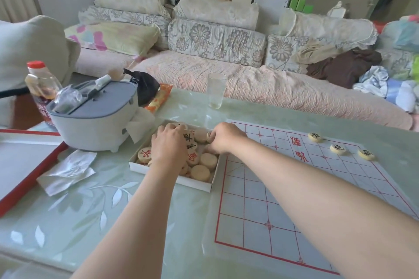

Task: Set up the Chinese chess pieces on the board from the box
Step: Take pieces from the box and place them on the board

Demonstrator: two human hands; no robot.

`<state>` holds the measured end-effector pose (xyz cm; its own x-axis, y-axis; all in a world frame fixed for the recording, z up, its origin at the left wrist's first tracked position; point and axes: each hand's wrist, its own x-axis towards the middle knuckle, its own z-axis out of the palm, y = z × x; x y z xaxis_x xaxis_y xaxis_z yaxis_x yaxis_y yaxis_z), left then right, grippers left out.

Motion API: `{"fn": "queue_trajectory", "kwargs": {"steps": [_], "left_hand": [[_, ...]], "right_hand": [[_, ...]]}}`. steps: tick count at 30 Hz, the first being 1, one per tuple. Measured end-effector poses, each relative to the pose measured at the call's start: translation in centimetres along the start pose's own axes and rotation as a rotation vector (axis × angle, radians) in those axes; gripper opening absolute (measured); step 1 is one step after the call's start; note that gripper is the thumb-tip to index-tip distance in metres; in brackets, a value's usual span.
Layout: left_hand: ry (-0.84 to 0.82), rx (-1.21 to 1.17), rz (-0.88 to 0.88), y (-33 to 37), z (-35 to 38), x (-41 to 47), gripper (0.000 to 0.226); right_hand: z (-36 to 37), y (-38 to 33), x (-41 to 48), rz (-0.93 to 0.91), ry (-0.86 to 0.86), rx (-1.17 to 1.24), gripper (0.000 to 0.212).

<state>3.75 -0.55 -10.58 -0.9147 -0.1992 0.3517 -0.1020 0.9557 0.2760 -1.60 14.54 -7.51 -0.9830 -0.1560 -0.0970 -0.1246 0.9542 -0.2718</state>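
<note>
A shallow white box [195, 184] sits on the table left of the board and holds several round wooden chess pieces [208, 161] with red or black characters. The paper board [260, 206] with red grid lines lies to the right. Three pieces with black characters [337, 149] stand along its far right side. My left hand [169, 146] reaches down into the box, its fingertips hidden among the pieces. My right hand [223, 137] is at the box's far right corner, fingers curled around a piece [209, 136] held on edge.
A grey lidded appliance [97, 120] stands left of the box, with a sauce bottle [42, 88] behind it. Crumpled paper [68, 171] and a red-edged tray [27, 165] lie at the left. An empty glass [215, 90] stands at the table's far edge by the sofa.
</note>
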Motion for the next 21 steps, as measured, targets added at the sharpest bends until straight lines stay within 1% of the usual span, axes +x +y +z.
{"fn": "queue_trajectory", "kwargs": {"steps": [4,7,10,13,15,18,21], "left_hand": [[0.014,0.031,-0.023,0.4,0.1,0.3,0.038],[-0.017,-0.055,-0.039,0.6,0.3,0.5,0.036],[0.030,-0.185,-0.042,1.1,0.1,0.5,0.028],[0.053,-0.315,-0.047,2.0,-0.7,0.2,0.025],[0.044,-0.390,-0.035,3.2,-1.6,-0.3,0.024],[-0.020,-0.460,0.011,6.3,-2.7,-1.5,0.027],[-0.147,-0.451,0.070,10.3,-2.8,-3.0,0.031]], "right_hand": [[-0.2,1.0,-0.9,0.009,0.028,0.242,0.020],[-0.2,1.5,-1.6,-0.015,0.092,0.367,0.019],[-0.6,2.0,-2.2,-0.046,0.187,0.497,0.025],[-1.4,3.1,-3.3,-0.057,0.283,0.477,0.022],[-1.9,4.6,-4.4,-0.071,0.303,0.438,0.018],[-2.7,7.9,-6.4,-0.085,0.275,0.440,0.014],[-3.6,11.9,-8.7,-0.060,0.283,0.408,0.011]]}}
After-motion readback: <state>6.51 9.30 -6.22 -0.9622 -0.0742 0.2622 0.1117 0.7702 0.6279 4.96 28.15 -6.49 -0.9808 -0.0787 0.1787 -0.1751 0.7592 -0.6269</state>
